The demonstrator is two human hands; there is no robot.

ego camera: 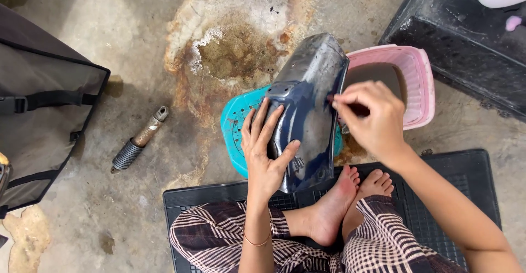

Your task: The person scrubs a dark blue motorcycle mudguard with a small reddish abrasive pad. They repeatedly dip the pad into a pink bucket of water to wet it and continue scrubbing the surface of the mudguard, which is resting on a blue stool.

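Checked trousers and bare feet point(339, 202) sit nearest; left hand point(266, 147) lies open, bracing dark blue panel point(307, 114) on teal basket point(235, 122), while right hand point(372, 117) pinches a small dark piece against its far edge.

Dark blue glossy plastic motorcycle body panel point(309, 108), curved shell shape, wet-looking sheen with pale smears on its upper face. It stands tilted, long axis running up-down in the view, lower end near the bare feet, upper end over the concrete floor. It rests on a teal slotted plastic basket lid point(236, 125) lying flat under it. Small dark item point(356, 109) pinched at the panel's right edge; too hidden to identify.
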